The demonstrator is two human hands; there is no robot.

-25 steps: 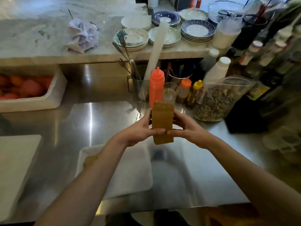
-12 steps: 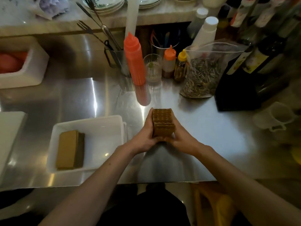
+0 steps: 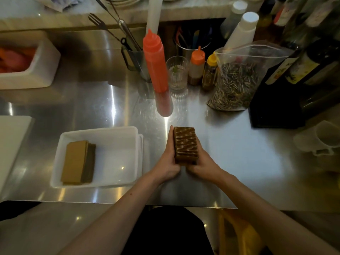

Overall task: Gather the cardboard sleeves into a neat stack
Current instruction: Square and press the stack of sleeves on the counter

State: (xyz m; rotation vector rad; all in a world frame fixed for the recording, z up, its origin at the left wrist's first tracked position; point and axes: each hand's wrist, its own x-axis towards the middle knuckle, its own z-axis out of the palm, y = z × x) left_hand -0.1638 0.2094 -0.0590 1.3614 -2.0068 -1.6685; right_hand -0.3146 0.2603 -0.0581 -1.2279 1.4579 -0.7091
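A brown stack of cardboard sleeves [image 3: 185, 144] stands on edge on the steel counter [image 3: 239, 153], its corrugated edges facing up. My left hand [image 3: 168, 161] presses its left side and my right hand [image 3: 204, 162] presses its right side, fingers flat against the stack. A second, smaller pile of cardboard sleeves [image 3: 78, 161] lies flat in the left part of a white plastic tray [image 3: 117, 155], which sits just left of my hands.
Behind the stack stand a red squeeze bottle [image 3: 155, 61], a glass [image 3: 177, 72], small sauce bottles [image 3: 196, 65] and an open bag of seeds [image 3: 237, 80]. Dark bottles [image 3: 303, 67] crowd the right. A white tub [image 3: 36, 70] sits far left, a clear jug [image 3: 320, 138] far right.
The stack went from held upright in the air to resting on the counter between both hands. The view tilted down, bringing the tray and its sleeves into sight.
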